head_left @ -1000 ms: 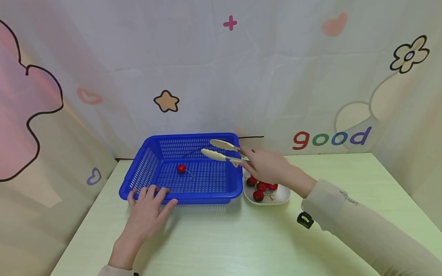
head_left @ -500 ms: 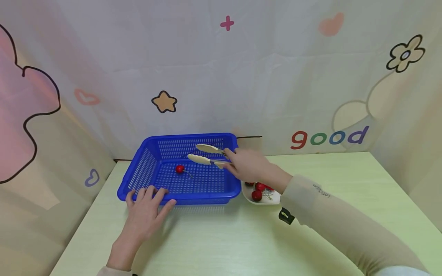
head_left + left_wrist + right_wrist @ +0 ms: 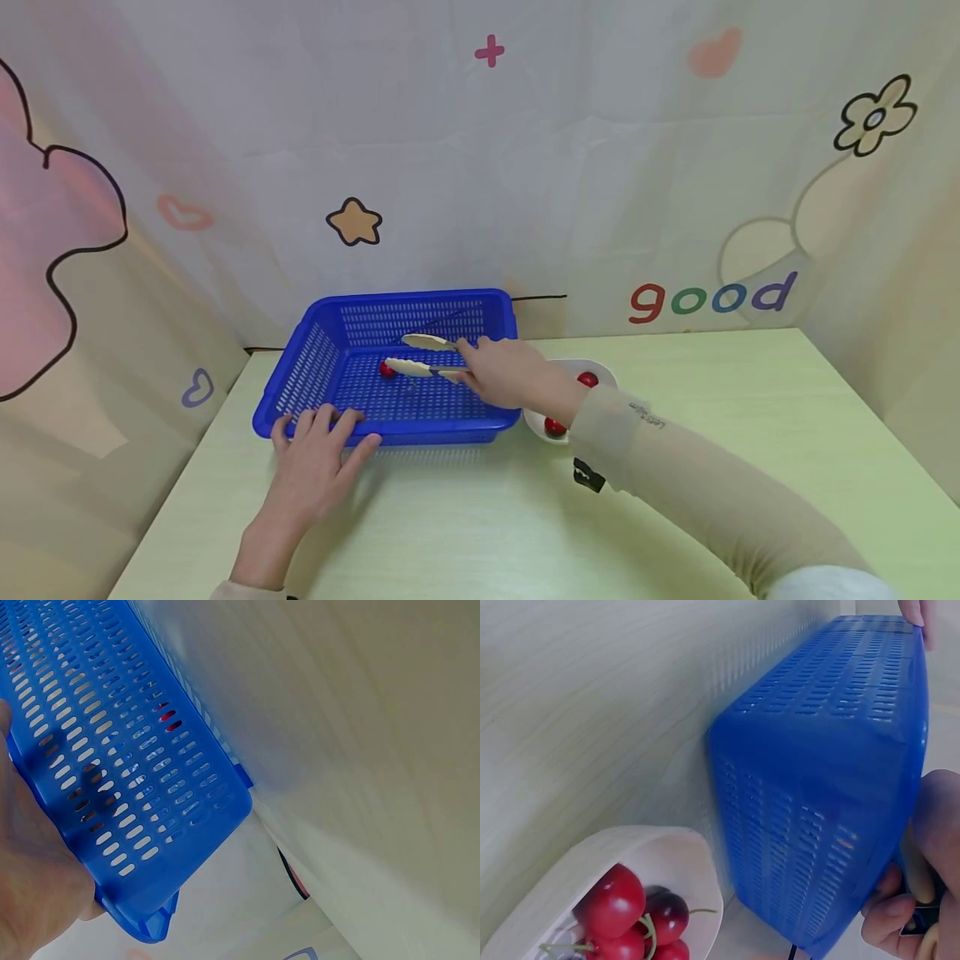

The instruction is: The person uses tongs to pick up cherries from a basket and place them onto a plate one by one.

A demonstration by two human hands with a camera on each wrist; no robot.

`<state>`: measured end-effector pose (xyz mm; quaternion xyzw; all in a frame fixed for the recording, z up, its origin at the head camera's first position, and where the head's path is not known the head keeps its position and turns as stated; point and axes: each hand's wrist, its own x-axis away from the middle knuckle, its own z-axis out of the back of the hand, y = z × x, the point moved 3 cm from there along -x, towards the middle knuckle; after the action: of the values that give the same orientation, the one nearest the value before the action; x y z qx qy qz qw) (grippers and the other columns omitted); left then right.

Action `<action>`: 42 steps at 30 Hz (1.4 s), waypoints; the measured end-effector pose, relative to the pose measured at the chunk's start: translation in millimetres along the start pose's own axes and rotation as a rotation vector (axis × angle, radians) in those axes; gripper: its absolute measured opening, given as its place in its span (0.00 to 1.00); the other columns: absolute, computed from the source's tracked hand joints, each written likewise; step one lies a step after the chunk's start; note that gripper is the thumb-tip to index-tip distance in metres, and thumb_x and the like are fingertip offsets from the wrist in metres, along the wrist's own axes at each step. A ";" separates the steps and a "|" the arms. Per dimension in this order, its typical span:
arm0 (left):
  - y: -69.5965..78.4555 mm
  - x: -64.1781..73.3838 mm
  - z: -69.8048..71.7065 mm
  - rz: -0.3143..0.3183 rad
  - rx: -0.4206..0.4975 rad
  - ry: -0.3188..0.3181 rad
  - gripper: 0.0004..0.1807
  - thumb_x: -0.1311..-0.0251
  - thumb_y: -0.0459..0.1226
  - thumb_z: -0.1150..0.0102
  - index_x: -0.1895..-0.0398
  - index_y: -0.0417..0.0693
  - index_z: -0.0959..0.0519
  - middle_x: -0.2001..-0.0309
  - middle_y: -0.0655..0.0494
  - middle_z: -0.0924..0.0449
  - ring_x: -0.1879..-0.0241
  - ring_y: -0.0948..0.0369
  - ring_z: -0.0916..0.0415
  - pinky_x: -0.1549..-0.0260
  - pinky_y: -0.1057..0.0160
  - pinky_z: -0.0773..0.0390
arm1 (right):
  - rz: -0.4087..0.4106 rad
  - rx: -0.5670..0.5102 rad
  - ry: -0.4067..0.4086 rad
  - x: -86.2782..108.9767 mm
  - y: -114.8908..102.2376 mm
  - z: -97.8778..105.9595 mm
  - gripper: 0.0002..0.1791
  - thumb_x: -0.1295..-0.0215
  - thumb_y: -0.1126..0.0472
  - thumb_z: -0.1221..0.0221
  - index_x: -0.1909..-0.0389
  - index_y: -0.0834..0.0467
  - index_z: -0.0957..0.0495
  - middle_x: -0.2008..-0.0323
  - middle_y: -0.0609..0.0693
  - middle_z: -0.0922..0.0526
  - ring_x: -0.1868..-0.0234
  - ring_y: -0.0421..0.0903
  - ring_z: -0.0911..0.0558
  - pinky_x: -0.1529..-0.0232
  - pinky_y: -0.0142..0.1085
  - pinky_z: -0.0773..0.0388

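My right hand (image 3: pixel 506 371) holds metal tongs with cream-coloured tips (image 3: pixel 408 367), reaching over the right side of a blue slotted plastic basket (image 3: pixel 438 426). The two tips stand apart; the nearer one overlaps a red cherry (image 3: pixel 386 371) lying on the basket floor. At the basket's near left corner, my left hand (image 3: pixel 311 458) grips the rim, fingers over the edge. Through the slots, some of the red cherry (image 3: pixel 171 718) shows in the left wrist view. To the right of the basket stands a white bowl (image 3: pixel 682 859) with several cherries (image 3: pixel 615 900), some with green stems, partly hidden by my right forearm in the head view.
The basket and bowl stand side by side on a pale wood-grain table (image 3: pixel 465 517). A printed curtain (image 3: pixel 450 167) hangs behind and along both sides, close to the basket's back.
My right hand has moved left and slightly down with the tongs, from over the bowl's edge into the basket as far as the cherry. My left hand stays on the rim.
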<state>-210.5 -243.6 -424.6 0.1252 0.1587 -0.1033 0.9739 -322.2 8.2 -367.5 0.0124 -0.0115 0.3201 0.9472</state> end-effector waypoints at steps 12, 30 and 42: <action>-0.4 0.5 -0.5 0.003 0.001 -0.004 0.28 0.25 0.60 0.52 0.41 0.48 0.21 0.46 0.41 0.25 0.39 0.39 0.35 0.38 0.22 0.57 | 0.021 0.034 0.020 -10.5 -16.3 -3.5 0.32 0.20 0.42 0.50 0.26 0.58 0.32 0.45 0.56 0.17 0.54 0.50 0.15 0.56 0.41 0.15; -0.4 -1.1 -0.9 0.009 -0.017 -0.006 0.30 0.25 0.60 0.51 0.39 0.47 0.21 0.44 0.40 0.25 0.38 0.39 0.36 0.38 0.22 0.57 | -0.012 0.035 -0.055 -22.8 -20.8 -16.9 0.33 0.20 0.42 0.50 0.26 0.59 0.33 0.44 0.55 0.17 0.50 0.51 0.15 0.53 0.44 0.16; -0.2 -0.4 -0.4 0.010 -0.017 -0.007 0.30 0.25 0.60 0.52 0.39 0.47 0.21 0.44 0.40 0.25 0.38 0.39 0.36 0.38 0.23 0.56 | -0.020 0.037 -0.100 -27.3 -25.2 -21.2 0.30 0.20 0.42 0.51 0.26 0.54 0.32 0.46 0.53 0.15 0.51 0.50 0.15 0.53 0.44 0.16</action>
<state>-210.9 -243.6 -424.8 0.1175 0.1557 -0.0977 0.9759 -328.4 -27.7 -389.9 0.0460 -0.0528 0.3098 0.9482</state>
